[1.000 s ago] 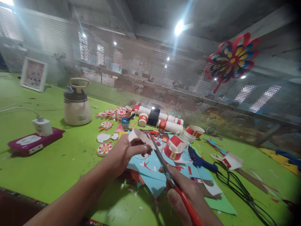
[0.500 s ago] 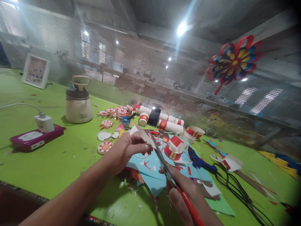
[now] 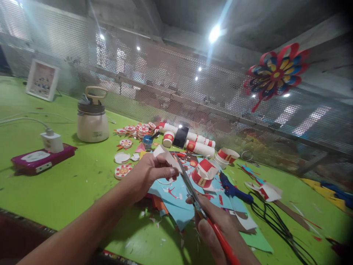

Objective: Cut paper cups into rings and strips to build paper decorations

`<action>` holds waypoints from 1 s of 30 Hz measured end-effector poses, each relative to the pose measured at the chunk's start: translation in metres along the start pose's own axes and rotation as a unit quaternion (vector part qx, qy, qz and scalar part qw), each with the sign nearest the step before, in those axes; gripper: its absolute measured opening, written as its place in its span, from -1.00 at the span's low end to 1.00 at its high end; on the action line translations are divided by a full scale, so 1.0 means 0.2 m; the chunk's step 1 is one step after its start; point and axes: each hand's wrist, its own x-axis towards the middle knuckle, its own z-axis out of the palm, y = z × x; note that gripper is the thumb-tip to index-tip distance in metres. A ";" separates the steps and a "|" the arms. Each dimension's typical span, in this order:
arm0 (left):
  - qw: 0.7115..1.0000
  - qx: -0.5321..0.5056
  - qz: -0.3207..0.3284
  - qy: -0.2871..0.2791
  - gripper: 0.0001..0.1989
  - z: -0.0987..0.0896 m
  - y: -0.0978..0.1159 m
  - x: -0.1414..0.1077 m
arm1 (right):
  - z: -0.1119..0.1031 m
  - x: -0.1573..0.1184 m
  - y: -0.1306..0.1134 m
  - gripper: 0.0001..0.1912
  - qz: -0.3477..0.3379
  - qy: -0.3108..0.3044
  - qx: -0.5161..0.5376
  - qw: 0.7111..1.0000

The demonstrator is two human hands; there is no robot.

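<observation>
My left hand (image 3: 150,175) pinches a strip of white paper (image 3: 163,152) between thumb and fingers. In my right hand (image 3: 211,221) is a pair of scissors (image 3: 193,193) with red handles, its blades pointing up and away at the paper's right edge. Whether the blades are biting into the paper I cannot tell. Beneath both hands lie light blue paper sheets (image 3: 176,211) strewn with red and white scraps. Just right of the blades sits a cut red and white paper cup (image 3: 203,173).
A blue glue gun (image 3: 234,191) with a coiled black cord lies to the right. Behind are rolled cup tubes (image 3: 200,148), a phone (image 3: 181,137), a blue jar (image 3: 147,141) and decorated discs (image 3: 124,171). Leftward stand a jug (image 3: 93,123) and a purple power strip (image 3: 44,159).
The view has shifted very slightly. Both hands, the paper strip and the scissors hold nearly the same position as before.
</observation>
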 end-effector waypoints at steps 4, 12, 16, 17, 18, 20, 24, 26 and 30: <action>1.000 -0.013 0.001 0.000 -0.93 0.00 0.00 0.00 | 0.00 0.00 -0.01 -0.49 0.009 -0.005 0.015 1.000; 1.000 -0.014 0.005 -0.010 -0.93 0.00 0.00 0.00 | 0.02 0.00 -0.01 -0.49 0.020 0.009 0.019 1.000; 1.000 -0.019 0.003 -0.011 -0.94 0.00 0.00 0.00 | 0.03 0.00 -0.03 -0.47 0.038 0.013 0.045 0.998; 1.000 -0.021 0.003 -0.010 -0.94 0.01 0.00 0.00 | 0.03 0.00 -0.03 -0.47 0.045 0.013 0.050 0.998; 1.000 -0.023 0.003 -0.008 -0.94 0.01 0.00 0.00 | 0.03 0.00 -0.03 -0.46 0.049 0.013 0.054 0.997; 1.000 -0.024 0.005 -0.007 -0.93 0.00 -0.01 0.00 | 0.03 -0.01 -0.03 -0.45 0.051 0.010 0.056 0.997; 1.000 -0.017 0.012 -0.014 -0.92 0.00 -0.03 0.01 | 0.03 -0.01 -0.01 -0.40 0.057 0.001 0.052 0.997; 1.000 -0.018 0.013 -0.013 -0.91 -0.01 -0.04 0.01 | 0.03 0.00 0.00 -0.37 0.061 -0.002 0.057 0.997; 1.000 -0.014 0.019 -0.006 -0.89 -0.01 -0.04 0.01 | 0.03 0.00 -0.01 -0.36 0.067 -0.006 0.069 0.995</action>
